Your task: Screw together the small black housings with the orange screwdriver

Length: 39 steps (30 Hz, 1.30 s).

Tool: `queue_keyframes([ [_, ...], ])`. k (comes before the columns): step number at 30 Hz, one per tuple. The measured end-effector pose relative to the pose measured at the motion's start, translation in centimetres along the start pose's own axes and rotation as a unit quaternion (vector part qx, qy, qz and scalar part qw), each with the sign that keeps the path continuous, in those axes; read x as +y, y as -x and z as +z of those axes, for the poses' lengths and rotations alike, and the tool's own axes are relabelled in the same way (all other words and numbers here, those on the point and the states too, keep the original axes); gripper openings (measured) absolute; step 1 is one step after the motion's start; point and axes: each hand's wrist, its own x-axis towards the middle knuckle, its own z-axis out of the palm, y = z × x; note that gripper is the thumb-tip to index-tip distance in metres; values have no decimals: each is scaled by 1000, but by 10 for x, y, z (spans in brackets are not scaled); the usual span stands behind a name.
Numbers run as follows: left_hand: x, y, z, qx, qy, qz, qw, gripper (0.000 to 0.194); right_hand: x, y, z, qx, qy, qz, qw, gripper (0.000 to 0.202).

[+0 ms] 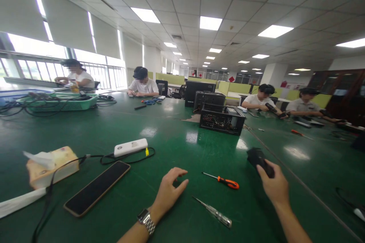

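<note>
My right hand (275, 184) is closed around a black handheld device (260, 161) with a wider far end; blur hides its exact kind. It is at the right of the green table (171, 136). My left hand (170, 190), with a metal-banded watch (146, 221) on the wrist, holds nothing and has its fingers apart and slightly bent. Between the two hands lie an orange-and-black screwdriver (228, 183) and a clear-handled screwdriver (215, 212).
On the left are a phone (97, 188), a tissue pack (61, 163), and a white device (131, 147) with a black cable. Black computer cases (222, 118) stand ahead. A green basket (59, 101) holds cables. Several people sit around the table; another screwdriver (298, 132) lies far right.
</note>
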Motion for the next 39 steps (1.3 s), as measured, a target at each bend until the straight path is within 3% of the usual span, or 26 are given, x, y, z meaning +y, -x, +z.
queue_keyframes([
  [2,-1,1,1,-15,2,-9,1000,26,-33,27,20,-116,-87,-138,980,42],
  [5,-4,3,4,-40,1,-14,999,48,-76,68,45,-322,-134,-265,899,34],
  [8,-8,4,7,-67,-22,-4,998,61,-98,87,56,-394,-127,-311,856,35],
  [10,-9,4,8,-87,-38,2,995,63,-99,83,56,-381,-113,-322,859,36],
  [14,-7,2,10,-119,-59,1,991,57,-72,56,45,-304,-72,-259,914,34],
  [18,-4,0,11,-109,-78,-7,991,44,-39,34,33,-341,-14,-177,923,30],
  [21,-3,-2,10,-88,-94,-20,991,36,-29,29,31,-326,-68,-116,936,30],
  [24,-6,-4,6,-41,-107,-48,992,35,-32,32,35,-268,-147,-58,950,45],
  [27,-10,-6,2,1,-114,-63,991,36,-44,40,36,-261,-248,-18,933,53],
  [33,-10,-7,0,27,-116,-27,992,37,-71,57,28,-288,-214,-103,928,38],
  [39,-8,-6,1,34,-119,2,992,38,-68,55,29,-268,-181,-131,937,33],
])
